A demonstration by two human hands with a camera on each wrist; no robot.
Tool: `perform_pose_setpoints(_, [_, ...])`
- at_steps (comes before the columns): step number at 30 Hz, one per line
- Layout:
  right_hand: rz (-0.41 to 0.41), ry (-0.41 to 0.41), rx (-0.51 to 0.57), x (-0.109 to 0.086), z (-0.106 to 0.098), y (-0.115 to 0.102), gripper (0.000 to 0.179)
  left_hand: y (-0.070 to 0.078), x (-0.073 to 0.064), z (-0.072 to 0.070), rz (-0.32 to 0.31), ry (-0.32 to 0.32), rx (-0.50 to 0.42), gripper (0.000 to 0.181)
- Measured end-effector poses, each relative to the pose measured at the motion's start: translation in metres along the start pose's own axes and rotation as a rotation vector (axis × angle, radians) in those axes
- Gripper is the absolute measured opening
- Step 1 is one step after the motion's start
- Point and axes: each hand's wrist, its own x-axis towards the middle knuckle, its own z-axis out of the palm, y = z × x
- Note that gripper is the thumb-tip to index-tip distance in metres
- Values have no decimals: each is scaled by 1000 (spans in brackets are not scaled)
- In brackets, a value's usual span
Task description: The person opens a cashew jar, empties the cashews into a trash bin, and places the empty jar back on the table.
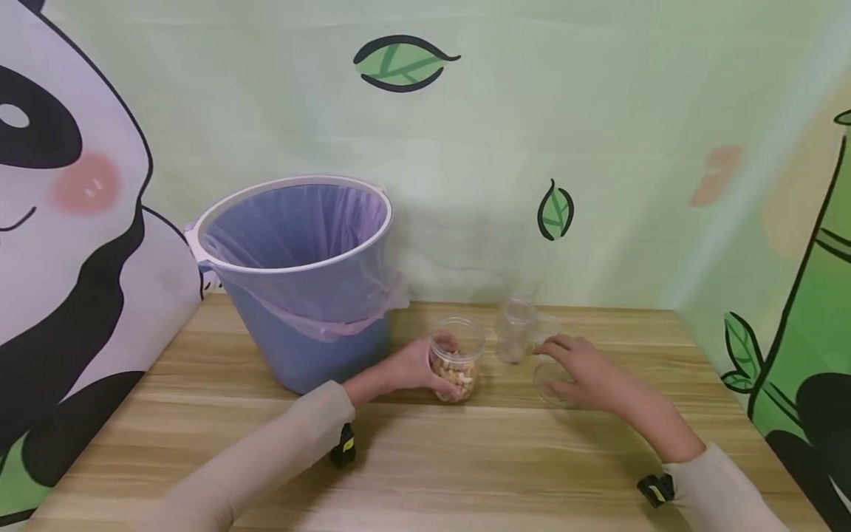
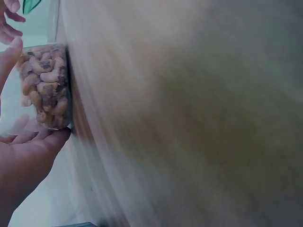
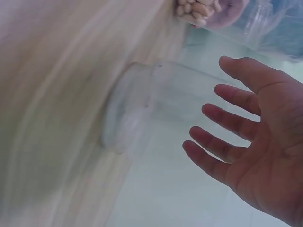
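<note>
A clear open-topped jar (image 1: 463,343) partly filled with cashews (image 2: 45,87) stands on the table (image 1: 425,473). My left hand (image 1: 414,364) holds it, thumb on the near side and fingers round the back, mostly hidden in the head view. On the right, a round clear lid (image 1: 553,384) lies flat beneath my right hand (image 1: 592,375), whose fingers are spread and relaxed. A second clear jar (image 1: 517,329) stands just beyond it. In the right wrist view a blurred clear container (image 3: 137,104) sits apart from the fingertips (image 3: 210,111); nothing is in the palm.
A large blue bin (image 1: 319,325) with a pale rim and a pink-tinted bag stands behind my left arm, close to the cashew jar. A green printed cloth (image 1: 465,148) with a panda and leaves rises along the table's back edge.
</note>
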Motion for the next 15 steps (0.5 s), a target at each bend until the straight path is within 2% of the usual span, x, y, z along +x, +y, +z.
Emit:
perform_pose_setpoints(6, [9, -15, 7, 15, -10, -9, 38, 3, -16, -3, 11, -33, 110, 83])
perform_pose_setpoints(10, [34, -31, 18, 24, -14, -14, 36, 11, -31, -3, 19, -71, 159, 88])
perform_pose_setpoints(13, [49, -33, 28, 32, -17, -18, 36, 21, -43, -5, 34, -97, 139, 91])
perform_pose_setpoints(15, [53, -32, 36, 38, -19, -21, 37, 28, -52, -7, 39, -92, 122, 92])
